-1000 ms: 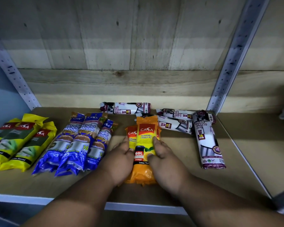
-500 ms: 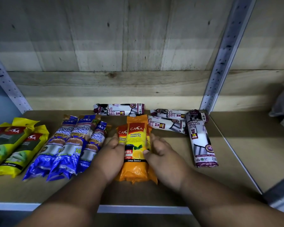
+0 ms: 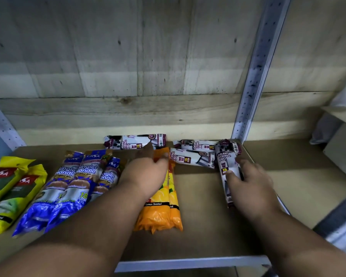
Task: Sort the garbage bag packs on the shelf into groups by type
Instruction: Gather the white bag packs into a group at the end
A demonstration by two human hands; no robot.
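Packs lie in colour groups on a brown shelf (image 3: 198, 232), whose wooden back wall (image 3: 128, 56) rises just behind them. Far left sit the yellow packs (image 3: 10, 188), partly cut off by the frame edge; beside them three blue packs (image 3: 68, 186) lie side by side, long axes running front to back and leaning a little rightward at the far end. In the middle, two orange packs (image 3: 162, 206) lie touching each other, lengthwise front to back, their labelled ends toward the wall. The left hand (image 3: 146, 174) rests palm down over their far half, hiding the labels there; its fingertips curl around the top edge, gripping loosely. Behind them, against the wall, one white pack (image 3: 132, 141) lies crosswise, left to right. To its right, two more white packs (image 3: 194, 154) lie crosswise, one behind the other, close by the metal upright (image 3: 256, 76). A fourth white pack, the upright-side pack (image 3: 225, 158), lies front to back at the right edge of the shelf, its far end touching those two. The right hand (image 3: 248, 182) covers its near half, thumb on one side and fingers on the other, closed around it; the pack still lies on the board.
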